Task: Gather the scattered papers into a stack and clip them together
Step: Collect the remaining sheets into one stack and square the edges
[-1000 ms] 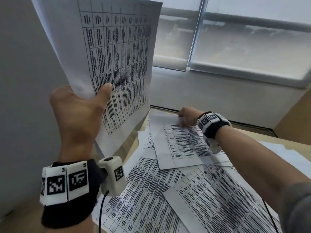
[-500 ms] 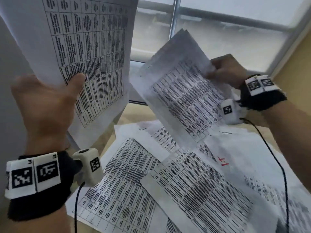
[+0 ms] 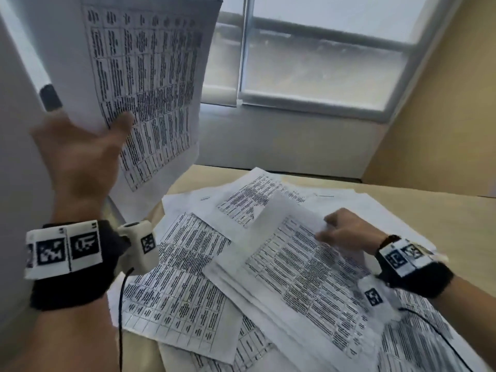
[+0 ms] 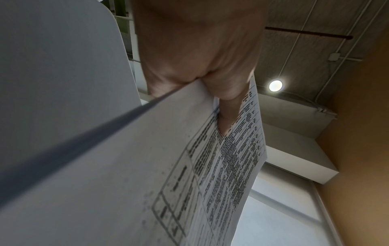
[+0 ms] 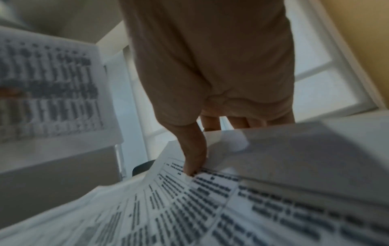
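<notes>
My left hand is raised at the upper left and grips a sheaf of printed table sheets by its lower edge, thumb on the front. The left wrist view shows that thumb pressed on the held sheaf. My right hand pinches the far edge of another printed sheaf, low over the scattered papers on the table. In the right wrist view its thumb lies on top of this sheaf, with the fingers underneath. A small black object shows at the raised sheaf's left edge; what it is I cannot tell.
The light wooden table stands in a corner, with a window behind and a yellow wall to the right. A grey wall runs close along the left. Loose sheets cover most of the table in front of me.
My right hand picked a sheet off the far side of the table, lifted it, and has brought it down over the near pile. My left hand has kept its sheaf raised.
</notes>
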A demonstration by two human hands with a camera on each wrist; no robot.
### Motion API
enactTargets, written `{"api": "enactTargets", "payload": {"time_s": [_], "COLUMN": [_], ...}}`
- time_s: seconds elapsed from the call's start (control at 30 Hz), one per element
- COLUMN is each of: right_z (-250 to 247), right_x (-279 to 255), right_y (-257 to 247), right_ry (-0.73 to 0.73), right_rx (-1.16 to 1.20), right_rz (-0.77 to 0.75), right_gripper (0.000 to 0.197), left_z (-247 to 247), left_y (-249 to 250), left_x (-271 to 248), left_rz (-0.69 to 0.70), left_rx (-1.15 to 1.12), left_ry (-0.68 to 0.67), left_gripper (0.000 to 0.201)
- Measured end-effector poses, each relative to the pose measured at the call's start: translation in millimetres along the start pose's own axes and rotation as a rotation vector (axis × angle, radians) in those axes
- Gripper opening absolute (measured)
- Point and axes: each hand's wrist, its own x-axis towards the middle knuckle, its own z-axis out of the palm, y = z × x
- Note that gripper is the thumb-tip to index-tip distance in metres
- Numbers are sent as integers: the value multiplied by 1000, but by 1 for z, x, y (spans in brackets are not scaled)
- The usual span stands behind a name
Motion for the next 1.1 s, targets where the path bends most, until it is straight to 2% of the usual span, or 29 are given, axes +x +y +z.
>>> {"api": "enactTargets", "payload": {"time_s": [0.07,0.2,0.43,0.57,0.63,0.7,0.77,0.8,0.83,0.87,0.93,1.03,1.1], "right_z": [9,18,27,19,3,-23,-52,-66,-77,-86,-93,-85,-73], "right_x": [-2,-2,5,-5,-18,-35,-56,-65,-72,-75,-75,-56,-45], "right_y": [-1,-5,-8,-11,-15,-21,-30,-34,-38,-40,-42,-33,-28], "right_ry": [-7,-9,10,93,153,194,207,215,229,240,252,249,202], "right_rx": [-22,-106,-160,-118,-35,62,221,333,439,536,735,990,1105], "right_rz": [-41,-83,-72,-120,-200,-300,-382,-413,-438,-443,-429,-337,-264], "right_gripper": [34,24,29,28,31,25,18,17,21,26,30,43,24], "left_z": [1,2,-4,-3,-5,-4,5,11,19,25,39,54,56], "left_y": [0,10,33,39,38,37,34,35,35,41,51,51,55], "left_x": [1,-6,-19,-21,-19,-18,-21,-25,-28,-34,-49,-63,-74], "left_rz": [-10,26,-3,20,27,52,63,55,35,21,-52,-102,-134], "left_rx": [-44,-63,-139,-171,-215,-244,-271,-301,-310,-295,-267,-386,-459], "left_ry": [-20,-45,-68,-86,-95,-96,-98,-108,-142,-185,-283,-392,-496], "left_gripper": [66,57,45,26,17,7,23,25,18,17,35,30,37]}}
